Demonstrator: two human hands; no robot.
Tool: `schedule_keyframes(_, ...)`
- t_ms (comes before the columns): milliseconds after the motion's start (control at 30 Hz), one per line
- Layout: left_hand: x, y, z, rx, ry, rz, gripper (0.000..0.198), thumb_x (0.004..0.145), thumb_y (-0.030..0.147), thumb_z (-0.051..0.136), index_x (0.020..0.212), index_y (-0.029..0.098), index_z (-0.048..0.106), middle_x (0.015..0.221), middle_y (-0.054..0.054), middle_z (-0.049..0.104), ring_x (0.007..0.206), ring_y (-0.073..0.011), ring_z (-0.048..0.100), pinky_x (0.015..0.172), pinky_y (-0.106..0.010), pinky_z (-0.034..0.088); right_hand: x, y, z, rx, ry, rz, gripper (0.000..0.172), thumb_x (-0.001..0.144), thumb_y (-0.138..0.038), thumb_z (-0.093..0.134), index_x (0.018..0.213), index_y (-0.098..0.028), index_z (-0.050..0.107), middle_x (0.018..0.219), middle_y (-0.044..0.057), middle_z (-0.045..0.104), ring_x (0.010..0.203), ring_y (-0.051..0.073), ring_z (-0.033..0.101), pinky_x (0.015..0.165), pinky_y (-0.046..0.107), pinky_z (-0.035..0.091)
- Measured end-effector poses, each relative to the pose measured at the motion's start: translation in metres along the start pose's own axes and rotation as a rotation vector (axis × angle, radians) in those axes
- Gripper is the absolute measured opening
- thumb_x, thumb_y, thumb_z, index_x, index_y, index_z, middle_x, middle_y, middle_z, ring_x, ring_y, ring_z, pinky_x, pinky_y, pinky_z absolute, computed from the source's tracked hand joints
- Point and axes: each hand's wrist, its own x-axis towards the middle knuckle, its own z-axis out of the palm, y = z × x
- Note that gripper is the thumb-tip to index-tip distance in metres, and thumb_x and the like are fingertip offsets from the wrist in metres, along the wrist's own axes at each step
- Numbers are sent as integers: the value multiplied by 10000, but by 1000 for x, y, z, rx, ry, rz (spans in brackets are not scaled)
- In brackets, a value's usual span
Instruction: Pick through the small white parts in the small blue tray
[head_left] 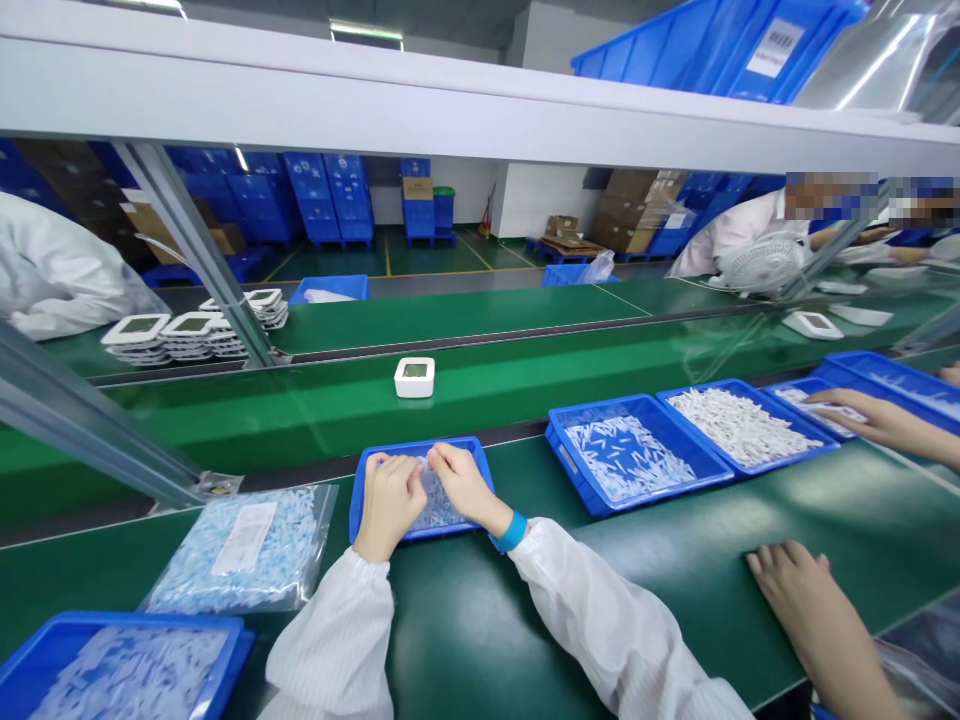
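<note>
Both of my hands are over a small blue tray point(480, 462) that holds small translucent pieces point(436, 506). My left hand point(391, 495) is at the tray's left side, its fingers curled closed. Across a short gap, my right hand point(463, 482), with a blue band at the wrist, pinches its fingertips together. Whatever lies in either hand is hidden or too small to make out. Beyond the tray, a white device with a grey screen point(415, 377) rests on the green conveyor belt point(495, 372).
A clear bag of light-blue pieces point(247, 545) and another blue tray point(60, 625) lie to the left. Rightward stand a tray of white strips point(564, 462) and a tray of white parts point(750, 468). A co-worker's hands point(814, 605) are at the right. A metal post point(161, 425) rises left.
</note>
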Motion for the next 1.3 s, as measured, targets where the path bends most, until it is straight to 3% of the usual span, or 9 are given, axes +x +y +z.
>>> schedule_keyframes(267,-1,-3,6,-37,54,65,236,703,15,412,625,184,556,590,-10,586,597,-155,523,768,-350,409,-4,-7,0,-197,-26,-55,286,943,-243,353,666,-180,389,617,-30,439,582,105,400,584,235,233)
schedule_keyframes(800,-2,-3,7,45,47,94,226,673,5,412,576,182,515,548,-10,550,564,-154,499,766,-352,413,-6,-8,4,-385,-51,-116,220,910,-115,361,716,-181,442,689,14,536,677,138,489,638,238,292)
schedule_keyframes(1300,-1,-1,6,29,75,102,241,662,0,413,543,197,488,527,-6,545,534,-148,504,756,-348,435,-5,-7,5,-351,-83,-83,211,903,-112,369,715,-186,427,684,7,522,669,134,476,619,233,281)
